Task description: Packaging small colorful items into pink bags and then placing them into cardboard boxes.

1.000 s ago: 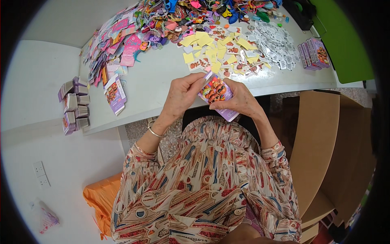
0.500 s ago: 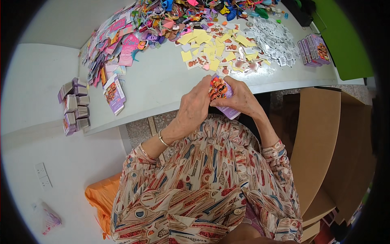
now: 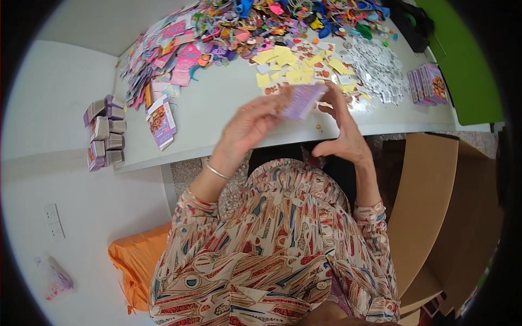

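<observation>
Above the table's near edge, my left hand [image 3: 250, 122] grips a small purple carton [image 3: 303, 102] by its left end. The carton is tilted and slightly blurred. My right hand [image 3: 348, 133] is spread wide, its thumb well apart from the fingers. Its fingertips are at the carton's right end; whether they touch it I cannot tell. Beyond the hands lie scattered yellow paper squares [image 3: 283, 56] and small picture cards. A few flattened purple cartons [image 3: 161, 124] rest on the table to the left.
Stacked purple-and-grey cartons [image 3: 99, 130] stand at the left edge. A heap of colourful trinkets [image 3: 244, 35] and pink cards [image 3: 187, 60] covers the back. White printed slips [image 3: 380, 68] and upright purple cartons [image 3: 429, 84] lie right. A large cardboard box [image 3: 429, 201] stands below right.
My right hand has opened and moved off the carton's side. The carton has turned and risen in my left hand. The view has shifted slightly.
</observation>
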The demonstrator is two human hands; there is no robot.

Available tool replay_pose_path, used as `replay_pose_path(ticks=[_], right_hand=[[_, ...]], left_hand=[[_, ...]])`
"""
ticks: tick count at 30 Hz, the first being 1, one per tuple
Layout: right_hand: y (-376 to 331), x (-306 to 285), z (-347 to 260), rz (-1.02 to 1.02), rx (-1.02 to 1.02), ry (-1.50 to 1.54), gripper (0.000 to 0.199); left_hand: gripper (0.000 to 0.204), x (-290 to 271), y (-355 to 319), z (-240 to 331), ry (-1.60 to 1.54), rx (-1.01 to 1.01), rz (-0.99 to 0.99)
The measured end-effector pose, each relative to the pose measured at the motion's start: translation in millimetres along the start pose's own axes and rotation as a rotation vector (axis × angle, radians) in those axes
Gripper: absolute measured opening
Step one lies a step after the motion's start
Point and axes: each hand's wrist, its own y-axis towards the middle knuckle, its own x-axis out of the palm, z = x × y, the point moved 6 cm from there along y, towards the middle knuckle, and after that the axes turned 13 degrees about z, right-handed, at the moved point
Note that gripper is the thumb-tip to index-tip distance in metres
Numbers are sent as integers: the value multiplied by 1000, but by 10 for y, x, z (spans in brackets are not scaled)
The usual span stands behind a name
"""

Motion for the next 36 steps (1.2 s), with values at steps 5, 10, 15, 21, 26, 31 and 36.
replay_pose_path(ticks=[5, 10, 15, 21, 26, 31, 36], right_hand=[[-45, 214, -74, 168, 53, -177, 94], [-35, -225, -82, 300, 22, -564, 82], [-80, -276, -69, 313, -10, -657, 77], [-127, -244, -3, 311, 2, -625, 77], [-142, -208, 37, 287, 50, -638, 82], [-182, -149, 71, 240, -8, -758, 89], [-147, -114, 10, 209, 53, -729, 87]], left_hand=[[26, 341, -165, -516, -304, -290, -45], [30, -20, 232, 310, 858, 723, 201], [35, -228, 571, 456, 1459, 1180, 487], [35, -255, 724, 410, 1496, 1036, 582], [31, -301, 766, 480, 1376, 989, 542], [23, -292, 735, 554, 982, 988, 414], [25, -341, 654, 530, 811, 890, 339]])
